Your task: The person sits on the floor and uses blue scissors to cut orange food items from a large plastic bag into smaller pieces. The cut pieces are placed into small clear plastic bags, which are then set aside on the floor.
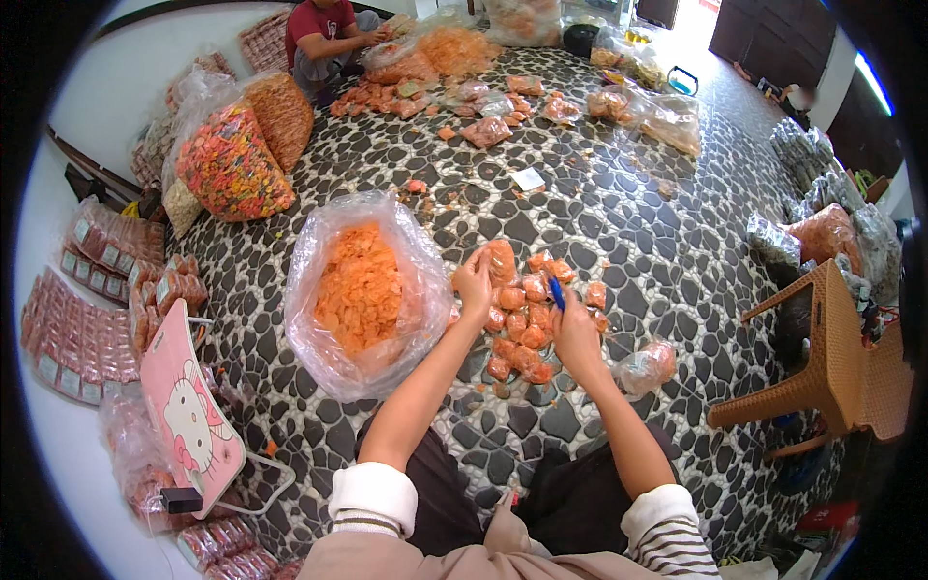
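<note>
My left hand holds a small clear bag of orange chips by its left side. In my right hand is a blue tool, upright and slim; its kind cannot be told. Both hands are over a pile of small packed bags of orange chips on the stone-patterned floor. To the left of my left hand, a large open plastic bag holds loose orange chips. A clear bag with orange contents lies right of my right forearm.
Large bags of colourful snacks stand at the upper left. A pink folding table rests on its side at the left, near strips of packets. At the right is a brown plastic chair. Another person sits by bags at the top.
</note>
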{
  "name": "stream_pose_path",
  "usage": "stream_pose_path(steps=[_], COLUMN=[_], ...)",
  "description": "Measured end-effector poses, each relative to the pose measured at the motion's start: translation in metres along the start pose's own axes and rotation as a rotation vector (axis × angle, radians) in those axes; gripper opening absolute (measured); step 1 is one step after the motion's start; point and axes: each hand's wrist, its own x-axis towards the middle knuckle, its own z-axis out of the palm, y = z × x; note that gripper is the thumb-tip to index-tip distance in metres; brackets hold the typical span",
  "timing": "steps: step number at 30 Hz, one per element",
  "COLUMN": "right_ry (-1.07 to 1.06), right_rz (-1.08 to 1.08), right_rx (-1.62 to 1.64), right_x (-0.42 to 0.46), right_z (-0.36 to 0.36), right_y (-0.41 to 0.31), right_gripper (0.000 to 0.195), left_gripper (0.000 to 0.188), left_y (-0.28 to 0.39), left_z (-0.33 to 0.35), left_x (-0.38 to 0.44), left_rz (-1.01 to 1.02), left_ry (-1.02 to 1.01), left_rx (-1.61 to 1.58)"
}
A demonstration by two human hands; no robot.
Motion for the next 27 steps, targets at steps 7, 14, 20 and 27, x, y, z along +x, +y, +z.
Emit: stream_pose_path(steps=[7, 14, 20, 27], right_ry=[0.062, 0.105, 0.128, 0.219], right_rz=[0.120, 0.117, 0.153, -0.005], right_rx=[0.506, 0.399, 0.398, 0.280], right_x=[0.037, 0.038, 0.040, 0.037], right_z=[0.023, 0.032, 0.041, 0.049], right_y=[-0.006, 0.000, 0.010, 0.018], right_gripper=[0.025, 0.020, 0.016, 0.024], left_gripper=[0.034, 0.043, 0.044, 0.038], left_y=[0.017, 0.002, -0.036, -0.047], left_z=[0.017, 0.011, 0.005, 0.011], left_x=[-0.044, -0.042, -0.037, -0.043], left_rz=[-0.186, -0.082, -0.036, -0.183], left_ry=[-0.295, -0.308, -0.237, -0.358], left_rx=[-0.341, 0.146, 0.390, 0.167])
